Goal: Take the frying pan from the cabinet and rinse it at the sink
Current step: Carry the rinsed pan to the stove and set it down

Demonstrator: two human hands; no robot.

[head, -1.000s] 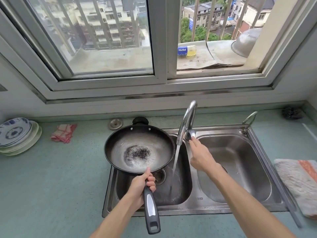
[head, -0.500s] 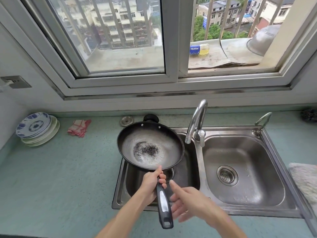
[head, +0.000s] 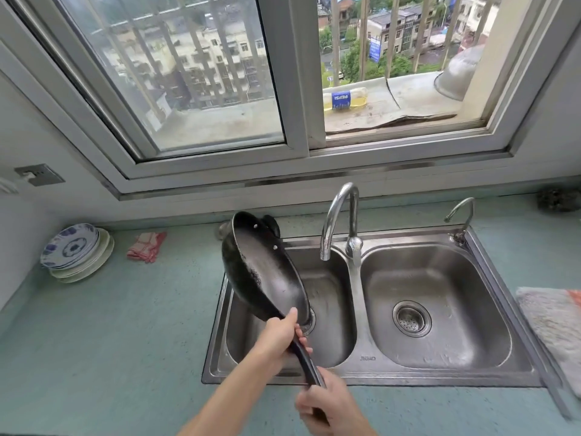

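**PAN TILTED OVER LEFT BASIN – TWO-HAND HOLD, DRAIN STEP**

1. Hand status. Left hand (head: 278, 333) is closed round the handle (head: 306, 361) just behind the pan body, thumb lying up toward the rim. Right hand (head: 325, 404) is closed on the handle's tail end, near the bench (head: 125, 341) front edge. Both hands share one handle, nearly touching.

2. Task item. Frying pan (head: 267, 272) is held in the air over the left basin (head: 330, 309) of the double sink, tipped steeply so its inner face points right, toward the faucet (head: 338, 215). Low rim sits just above the drain area; the far helper knob is at the top, by the back wall. No stream visible at the spout.

3. Judged step. Looks like draining rinse water into the basin; rinse appears near its end, but can't confirm from one view.

4. Surroundings. Right basin (head: 440, 309) has nothing in it but its strainer. Stack of plates (head: 75, 250) and a red cloth (head: 146, 245) sit on the bench well to the left. Folded towel (head: 556, 325) at the right edge.

5. Failure modes from here:
- Wet handle + steep tilt: pan wt. hangs fwd of both grips, so a slack hold could let it rotate and drop onto the basin.
- Swinging right w/o clearance: upper rim is near the spout; contact would knock it.
- Over-tilt to the left: runoff would land on the bench instead of the basin.
- Lifting out early: residual water drips across the bench front.
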